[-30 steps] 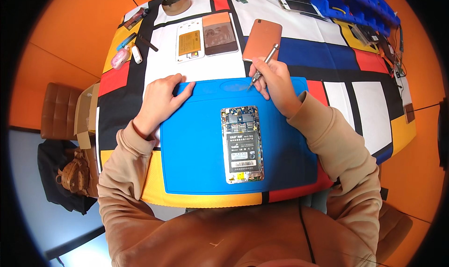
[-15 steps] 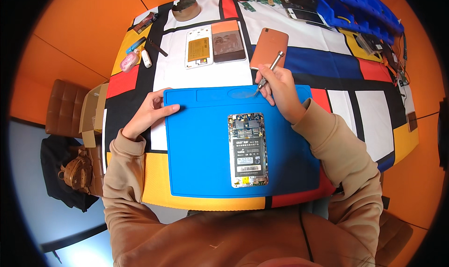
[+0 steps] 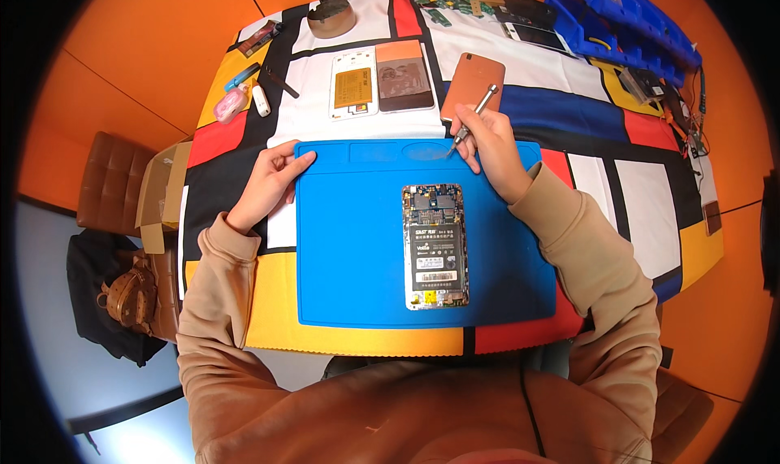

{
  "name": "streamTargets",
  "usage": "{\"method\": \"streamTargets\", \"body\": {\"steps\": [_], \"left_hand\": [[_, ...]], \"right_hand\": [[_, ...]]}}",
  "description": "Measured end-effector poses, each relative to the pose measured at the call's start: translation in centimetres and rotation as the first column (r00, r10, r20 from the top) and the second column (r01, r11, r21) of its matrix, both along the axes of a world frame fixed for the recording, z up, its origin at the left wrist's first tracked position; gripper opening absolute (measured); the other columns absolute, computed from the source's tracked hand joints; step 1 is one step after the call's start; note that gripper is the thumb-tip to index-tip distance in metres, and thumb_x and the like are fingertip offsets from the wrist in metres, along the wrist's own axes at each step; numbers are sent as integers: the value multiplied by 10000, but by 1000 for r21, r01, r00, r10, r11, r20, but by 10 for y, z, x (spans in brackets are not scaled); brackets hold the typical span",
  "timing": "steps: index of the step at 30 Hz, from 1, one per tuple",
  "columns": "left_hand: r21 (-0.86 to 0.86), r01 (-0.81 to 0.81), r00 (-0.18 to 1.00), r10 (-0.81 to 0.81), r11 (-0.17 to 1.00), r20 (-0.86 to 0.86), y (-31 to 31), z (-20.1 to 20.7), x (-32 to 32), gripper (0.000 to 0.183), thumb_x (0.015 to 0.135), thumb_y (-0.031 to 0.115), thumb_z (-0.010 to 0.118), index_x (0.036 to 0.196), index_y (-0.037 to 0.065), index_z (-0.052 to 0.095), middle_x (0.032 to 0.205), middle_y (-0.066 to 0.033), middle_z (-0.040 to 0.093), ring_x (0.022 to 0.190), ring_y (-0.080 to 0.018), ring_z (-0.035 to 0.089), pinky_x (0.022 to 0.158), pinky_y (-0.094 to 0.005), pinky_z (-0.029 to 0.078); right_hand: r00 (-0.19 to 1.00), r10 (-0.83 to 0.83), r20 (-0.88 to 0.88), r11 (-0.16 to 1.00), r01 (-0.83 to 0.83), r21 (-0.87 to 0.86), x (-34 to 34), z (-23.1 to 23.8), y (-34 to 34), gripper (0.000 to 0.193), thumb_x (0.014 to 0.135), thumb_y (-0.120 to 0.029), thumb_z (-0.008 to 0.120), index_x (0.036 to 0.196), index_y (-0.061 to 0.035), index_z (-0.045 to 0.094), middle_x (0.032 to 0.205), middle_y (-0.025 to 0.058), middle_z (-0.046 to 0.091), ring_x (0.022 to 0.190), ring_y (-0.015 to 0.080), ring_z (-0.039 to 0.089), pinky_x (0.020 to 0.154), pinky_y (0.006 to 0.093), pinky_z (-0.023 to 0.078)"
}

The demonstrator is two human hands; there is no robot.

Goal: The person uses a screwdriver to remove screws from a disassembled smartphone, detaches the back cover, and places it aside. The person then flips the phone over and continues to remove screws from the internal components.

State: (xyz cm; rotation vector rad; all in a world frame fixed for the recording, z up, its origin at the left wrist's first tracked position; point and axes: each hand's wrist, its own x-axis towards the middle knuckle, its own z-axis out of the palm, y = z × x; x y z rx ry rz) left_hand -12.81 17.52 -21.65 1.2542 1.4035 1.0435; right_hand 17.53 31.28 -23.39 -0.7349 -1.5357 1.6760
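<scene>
A blue rubber work mat [image 3: 349,245] lies on the table before me. On it, right of the middle, rests an opened phone [image 3: 436,249] with its circuit board and black battery bare. My left hand [image 3: 276,179] grips the mat's far left corner, thumb on top and the other fingers at the edge, partly hidden. A slim metal screwdriver [image 3: 479,114] is pinched in my right hand [image 3: 487,143]. Its tip points down at the oval recess near the mat's far edge; whether it touches cannot be told.
Beyond the mat lie a white phone with a gold battery [image 3: 353,86], a back cover [image 3: 405,82] and a copper-coloured phone [image 3: 473,86]. Blue parts bins [image 3: 621,29] and green circuit boards [image 3: 451,1] stand farther off. A pink case [image 3: 231,104] sits at the left.
The mat, with the opened phone on it, has slid slightly away from me, with both hands following. The view has shifted a little. The screwdriver stays in my right hand.
</scene>
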Motion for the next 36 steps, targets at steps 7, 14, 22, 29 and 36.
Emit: {"method": "streamTargets", "body": {"steps": [7, 14, 22, 29, 36], "left_hand": [[16, -37, 998, 38, 999, -47, -4, 3, 6, 211, 977, 219, 600, 990, 14, 650, 599, 76, 528, 436, 18, 392, 402, -156, 293], [32, -19, 986, 14, 999, 164, -7, 1, 13, 204, 1012, 190, 534, 1075, 7, 600, 725, 51, 573, 617, 23, 467, 537, -149, 361], [21, 35, 986, -38, 999, 161, -12, 0, 8, 203, 1021, 206, 516, 1093, 31, 590, 700, 57, 549, 590, 21, 439, 517, -157, 338], [-35, 45, 996, -43, 998, 74, -14, 8, 10, 198, 1017, 239, 525, 1053, 56, 590, 613, 77, 501, 445, 18, 353, 402, -157, 255], [-74, 186, 977, -177, 980, 119, -15, 13, -8, 232, 986, 238, 574, 1058, 18, 579, 600, 5, 589, 362, -33, 465, 335, -164, 336]], "right_hand": [[1000, -14, 3, 1000, 14, -6, 1, -2, -1, 383, 1017, -311, 472, 796, -16, 577, 561, 53, 523, 383, 76, 408, 376, 195, 306], [992, -89, -86, 995, 92, 35, 3, 3, -2, 353, 1022, -289, 480, 819, -19, 583, 564, 45, 521, 388, 65, 398, 376, 194, 297], [877, -438, -198, 878, 465, 112, 40, 10, 9, 325, 1024, -269, 492, 849, -14, 591, 602, 36, 525, 393, 43, 375, 373, 193, 269], [864, -482, -145, 809, 502, 305, 59, 14, 18, 382, 1021, -318, 492, 960, 22, 654, 711, 112, 658, 419, 53, 449, 399, 193, 320], [874, -487, -3, 813, 454, 365, 70, 19, 25, 383, 1031, -315, 459, 1014, 12, 656, 760, 133, 704, 426, 69, 488, 442, 193, 374]]}}
